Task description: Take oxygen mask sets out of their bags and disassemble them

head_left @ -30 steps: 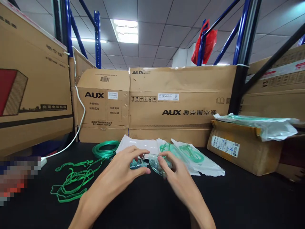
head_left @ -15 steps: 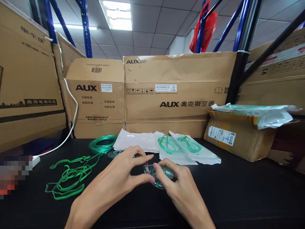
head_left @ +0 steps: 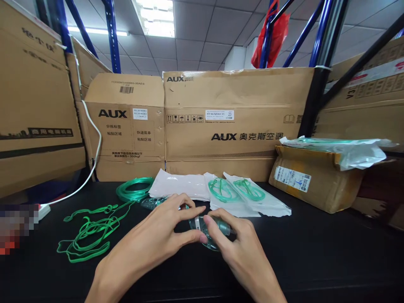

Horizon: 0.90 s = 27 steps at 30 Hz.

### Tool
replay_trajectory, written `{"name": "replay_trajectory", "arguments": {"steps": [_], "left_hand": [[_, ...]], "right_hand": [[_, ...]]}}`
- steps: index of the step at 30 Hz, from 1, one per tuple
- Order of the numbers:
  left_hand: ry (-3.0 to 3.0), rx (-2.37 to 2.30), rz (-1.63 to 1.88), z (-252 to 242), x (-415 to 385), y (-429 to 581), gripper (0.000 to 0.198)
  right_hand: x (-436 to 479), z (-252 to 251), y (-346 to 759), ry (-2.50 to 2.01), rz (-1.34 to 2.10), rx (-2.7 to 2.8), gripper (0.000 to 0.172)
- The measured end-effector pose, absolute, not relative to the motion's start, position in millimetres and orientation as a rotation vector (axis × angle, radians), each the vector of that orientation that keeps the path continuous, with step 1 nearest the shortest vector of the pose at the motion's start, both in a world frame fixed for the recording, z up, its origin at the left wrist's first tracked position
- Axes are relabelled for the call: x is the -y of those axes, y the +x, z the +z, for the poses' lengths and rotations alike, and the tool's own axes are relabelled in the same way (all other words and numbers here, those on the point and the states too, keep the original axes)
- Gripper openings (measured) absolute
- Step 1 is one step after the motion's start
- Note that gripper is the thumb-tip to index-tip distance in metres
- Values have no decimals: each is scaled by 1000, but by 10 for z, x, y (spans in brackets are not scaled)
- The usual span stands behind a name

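At the middle of the desk [head_left: 189, 277], holding a clear mask [head_left: 203, 227] (green-tinted plastic, by the look) in the right hand [head_left: 236, 242]: fingers closed on it, thumb on the near side, index curled over the far side. Framing its left end with the left hand [head_left: 158, 229]: thumb and index parted in a C around a pale strip [head_left: 197, 223]. Cannot tell if pinching it or only hovering.

Should handle light, thin, springy, probably slick on the smooth faces. Would expect to dent it with a hard squeeze. Might bend the strip easily; cannot confirm the material. Best gripped by the rim or by the green stub [head_left: 224, 228] toward the right end; keep pressure off the thin wall.

Behind the left hand, toward the far edge, can see 1 more clear piece [head_left: 154, 203], partly covered by knuckles; cannot make out the full shape. Along the far edge, can see a green tubing coil [head_left: 134, 190], a white packet [head_left: 179, 186] and 2 white bags [head_left: 252, 210] with green tubing. Toward the left edge, can see tangled green straps [head_left: 91, 240].

Can't see the mask's right end behind the fingers, nor any contact with the desk. Hard to trace the outline against black. Can't identify the pixelated patch [head_left: 15, 227] at far left.
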<state>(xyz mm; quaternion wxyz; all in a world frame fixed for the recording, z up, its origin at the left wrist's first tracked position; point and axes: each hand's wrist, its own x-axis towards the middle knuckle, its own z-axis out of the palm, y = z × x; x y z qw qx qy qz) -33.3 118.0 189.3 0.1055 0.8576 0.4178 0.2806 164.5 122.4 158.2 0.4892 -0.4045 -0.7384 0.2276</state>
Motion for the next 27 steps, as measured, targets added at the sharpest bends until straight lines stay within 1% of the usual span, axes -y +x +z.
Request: {"name": "replay_trajectory", "arguments": {"steps": [4, 7, 10, 14, 16, 18, 22, 23, 24, 27], "left_hand": [[2490, -1187, 824, 1886, -1202, -359, 28], [2453, -1095, 893, 1897, -1211, -360, 31], [2399, -1045, 993, 1917, -1207, -328, 34], [2190, -1254, 1231, 1941, -1198, -248, 31], [2088, -1364, 1290, 1958, -1190, -201, 30], [2068, -1362, 1303, 1976, -1174, -160, 28], [2183, -1174, 1289, 1996, -1128, -131, 23], [2217, -1137, 1274, 1996, -1120, -137, 22], [2248, -1112, 1264, 1995, -1115, -147, 21], [2326, -1056, 1236, 1993, -1114, -182, 16]], "right_hand": [[-1224, 1580, 1665, -949, 549, 1797, 26], [-1213, 1588, 1680, -938, 544, 1790, 27], [-1197, 1594, 1680, -922, 505, 1779, 24], [-1205, 1560, 1641, -903, 453, 1727, 20], [-1230, 1515, 1604, -874, 453, 1680, 20], [-1256, 1466, 1564, -838, 480, 1611, 23], [-1263, 1423, 1527, -752, 613, 1572, 40], [-1254, 1430, 1532, -732, 648, 1583, 41], [-1243, 1442, 1541, -713, 681, 1591, 37], [-1212, 1490, 1581, -668, 746, 1548, 19]]}}
